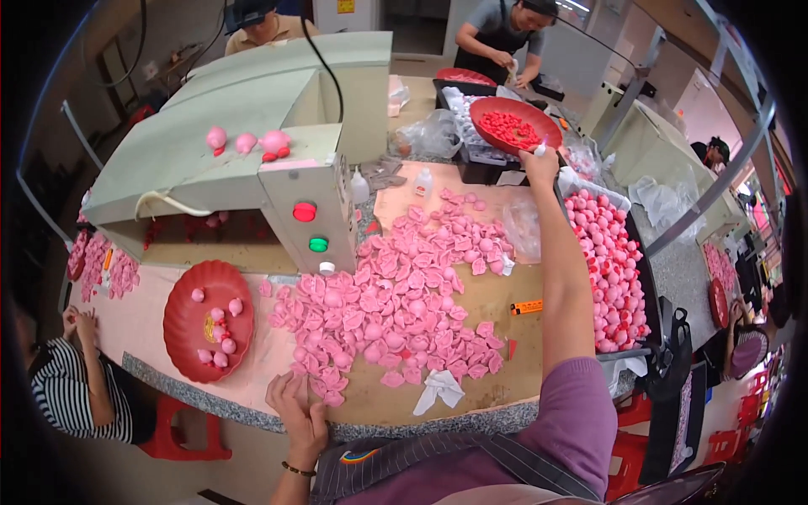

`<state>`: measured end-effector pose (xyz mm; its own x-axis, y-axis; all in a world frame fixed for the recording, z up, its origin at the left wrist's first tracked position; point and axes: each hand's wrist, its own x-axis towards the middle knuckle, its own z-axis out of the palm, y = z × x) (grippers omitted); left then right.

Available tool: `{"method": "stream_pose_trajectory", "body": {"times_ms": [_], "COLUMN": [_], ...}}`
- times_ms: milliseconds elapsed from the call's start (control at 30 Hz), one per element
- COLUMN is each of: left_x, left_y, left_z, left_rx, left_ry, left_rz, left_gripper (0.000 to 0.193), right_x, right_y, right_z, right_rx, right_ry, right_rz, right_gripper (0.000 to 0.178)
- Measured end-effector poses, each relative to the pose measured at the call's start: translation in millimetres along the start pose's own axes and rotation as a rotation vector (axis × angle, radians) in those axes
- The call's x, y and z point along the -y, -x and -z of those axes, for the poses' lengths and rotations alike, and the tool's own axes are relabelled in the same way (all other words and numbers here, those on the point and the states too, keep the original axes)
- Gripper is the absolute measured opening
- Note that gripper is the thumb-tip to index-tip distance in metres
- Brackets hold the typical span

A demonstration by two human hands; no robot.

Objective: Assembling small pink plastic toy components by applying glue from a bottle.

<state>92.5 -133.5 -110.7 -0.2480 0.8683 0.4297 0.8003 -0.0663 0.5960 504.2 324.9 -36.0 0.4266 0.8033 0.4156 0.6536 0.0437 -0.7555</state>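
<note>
My right arm is stretched far forward. Its hand (541,165) is closed at the near rim of a red plate (481,113) full of small red pieces. A white pointed tip (540,150), like a glue bottle's nozzle, pokes out of it; the rest is hidden by the fingers. By the table's front edge rests my left hand (296,411), fingers apart, beside the lower left end of a wide heap of pink soft-looking pieces (379,295). Many of these are open, petal-like shells and some are round.
A machine with red and green buttons (305,212) stands left of the heap. Around it are a scalloped red plate (178,307) with pink balls, squeeze bottles (422,183), an orange cutter (527,308) and white tissue (439,390). A black crate (650,332) holds pink-red balls. Co-workers sit nearby.
</note>
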Motion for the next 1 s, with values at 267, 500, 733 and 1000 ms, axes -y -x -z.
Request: {"method": "stream_pose_trajectory", "body": {"times_ms": [267,500,733,1000], "left_x": [5,0,1,-18], "left_y": [-19,-11,7,-18], "left_z": [-7,-3,9,-5], "left_rx": [-0.033,-0.076,-0.074,-0.019], "left_ry": [0.067,0.053,0.133,0.029], "left_rz": [0.037,0.042,-0.041,0.003], "left_gripper": [0.044,0.04,0.043,0.069], "right_x": [15,25,34,29], "right_y": [25,181,358,418], "right_z": [15,58,173,167], "right_rx": [-0.243,0.141,0.251,0.461], "right_ry": [0.139,-0.168,-0.273,-0.306], "right_rz": [0.486,0.336,0.388,0.517], "right_gripper": [0.031,0.013,0.017,0.026]}}
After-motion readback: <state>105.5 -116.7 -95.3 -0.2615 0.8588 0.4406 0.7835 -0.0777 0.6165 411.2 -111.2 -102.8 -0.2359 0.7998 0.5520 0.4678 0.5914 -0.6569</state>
